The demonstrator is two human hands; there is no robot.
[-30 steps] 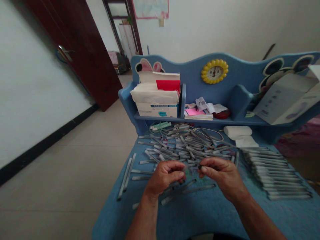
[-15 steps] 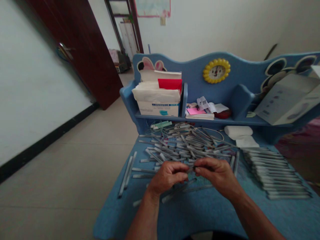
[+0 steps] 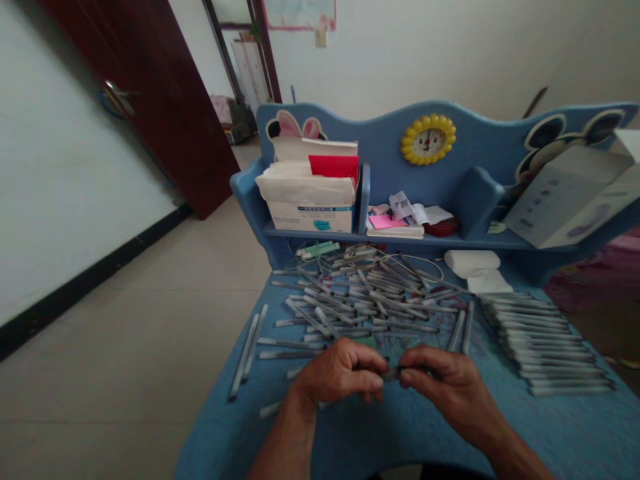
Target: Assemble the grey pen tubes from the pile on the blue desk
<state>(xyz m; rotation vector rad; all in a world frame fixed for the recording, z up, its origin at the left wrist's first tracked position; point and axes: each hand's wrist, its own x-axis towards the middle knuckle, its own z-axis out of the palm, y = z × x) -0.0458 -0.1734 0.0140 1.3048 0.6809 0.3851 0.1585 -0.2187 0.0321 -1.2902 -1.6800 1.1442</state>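
Note:
Both hands are over the front of the blue desk (image 3: 380,440), fingertips close together. My left hand (image 3: 340,373) pinches one end of a grey, see-through pen (image 3: 391,375) between thumb and fingers. From the other side, my right hand (image 3: 447,380) pinches the pen's dark part; the fingers cover most of it. Just beyond the hands lies a loose pile of similar pens (image 3: 370,300), pointing many ways. To the right, many pens lie side by side in a neat stack (image 3: 550,347).
Two pens (image 3: 249,353) lie near the desk's left edge. A white paper roll (image 3: 473,262) sits behind the stack. Along the back, the shelf holds a mask box (image 3: 313,213), papers (image 3: 395,230), a yellow flower-shaped clock (image 3: 429,139) and a large white box (image 3: 565,193).
Both hands have come down and closer to me, the pen still between them. A pen that lay in front of the pile is now mostly hidden behind my left hand. The view has shifted slightly.

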